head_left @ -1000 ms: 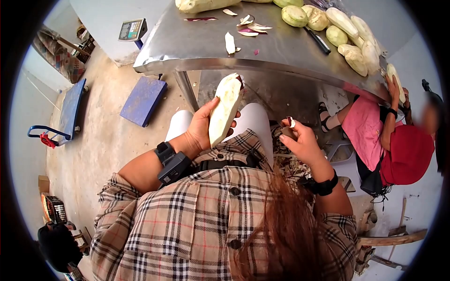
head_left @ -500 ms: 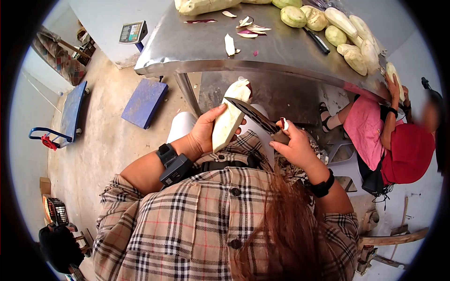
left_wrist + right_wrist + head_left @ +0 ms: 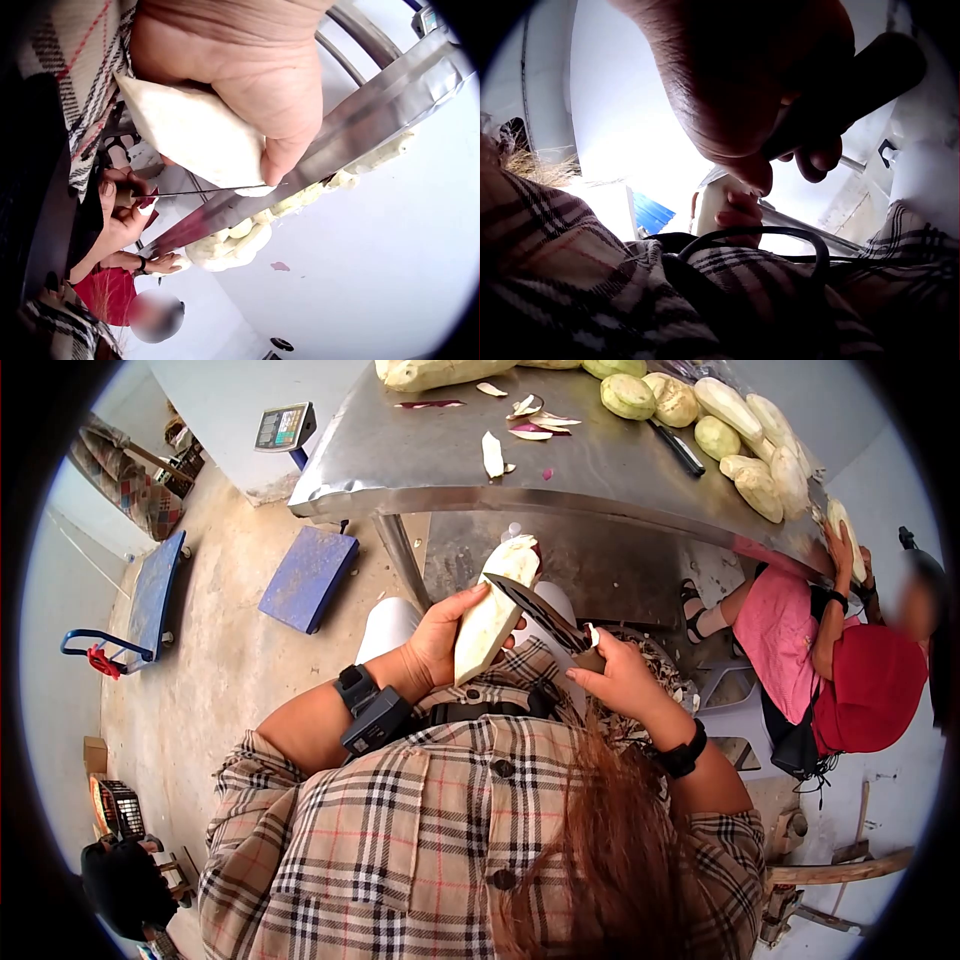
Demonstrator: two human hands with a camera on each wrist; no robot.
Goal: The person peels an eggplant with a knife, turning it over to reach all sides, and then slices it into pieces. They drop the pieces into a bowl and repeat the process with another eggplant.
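My left hand [image 3: 438, 638] grips a long, pale peeled eggplant [image 3: 482, 635], held tilted over my lap with a bit of purple skin at its far end. In my right hand [image 3: 628, 678] is a knife [image 3: 540, 612], its dark blade reaching left across the eggplant's upper part, close by the left thumb. A scrap of peel [image 3: 594, 634] clings by the right fingers. The left wrist view shows the blade [image 3: 214, 191] edge-on at the eggplant's end [image 3: 255, 190]. In the right wrist view the knife's handle [image 3: 862, 94] sticks out from the dark fist.
Ahead is a metal table [image 3: 400, 475] with peel scraps [image 3: 492, 455], several peeled vegetables [image 3: 740, 410] and a black pen-like object [image 3: 680, 448]. At right sits another person [image 3: 870, 680] holding a pale vegetable [image 3: 845, 540]. A blue platform scale [image 3: 308, 580] and trolley [image 3: 155, 605] stand left.
The right hand has come in from the right, bringing the knife blade over the eggplant. The eggplant has tilted and shifted slightly right. Over the last half second little has moved.
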